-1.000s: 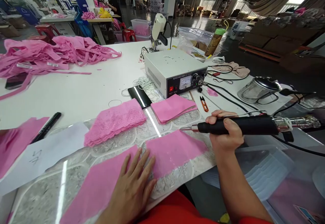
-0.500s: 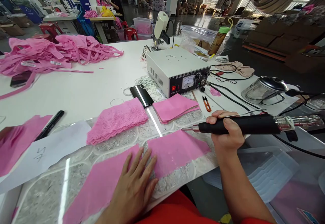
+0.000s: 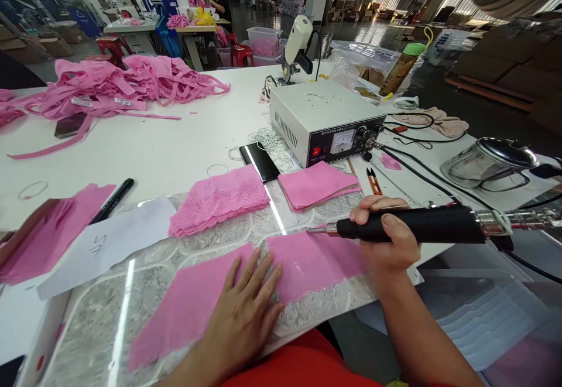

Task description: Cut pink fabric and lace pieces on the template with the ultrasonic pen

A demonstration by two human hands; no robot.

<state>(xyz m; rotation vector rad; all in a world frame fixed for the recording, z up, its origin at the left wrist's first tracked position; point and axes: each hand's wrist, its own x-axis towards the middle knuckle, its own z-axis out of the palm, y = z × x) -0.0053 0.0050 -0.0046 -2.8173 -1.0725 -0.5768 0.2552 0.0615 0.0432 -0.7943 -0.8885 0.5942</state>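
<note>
My left hand [image 3: 246,305] lies flat with its fingers spread, across the inner edges of two cut pink fabric pieces, the left piece [image 3: 175,311] and the right piece [image 3: 302,270]. In my right hand [image 3: 390,240] is a handheld ultrasonic welding tool [image 3: 425,224] with a thick black grip, fingers wrapped round it. Its thin metal tip points left and is at the upper edge of the right piece; whether it touches cannot be made out. Beyond the pieces lie a stack of pink lace pieces [image 3: 222,199] and a stack of plain pink pieces [image 3: 318,185].
A grey control box [image 3: 325,117] with a dial stands behind, cabled to the tool. Around are a phone [image 3: 260,162], orange snips [image 3: 374,182], a glass mug [image 3: 483,164], marked paper [image 3: 109,243] and a pen [image 3: 112,201]. Another person's hand [image 3: 26,235] rests on pink fabric at left.
The view has turned left, so things sit farther right. The tool's tip has moved left along the right piece's upper edge. My left hand stays flat on the fabric.
</note>
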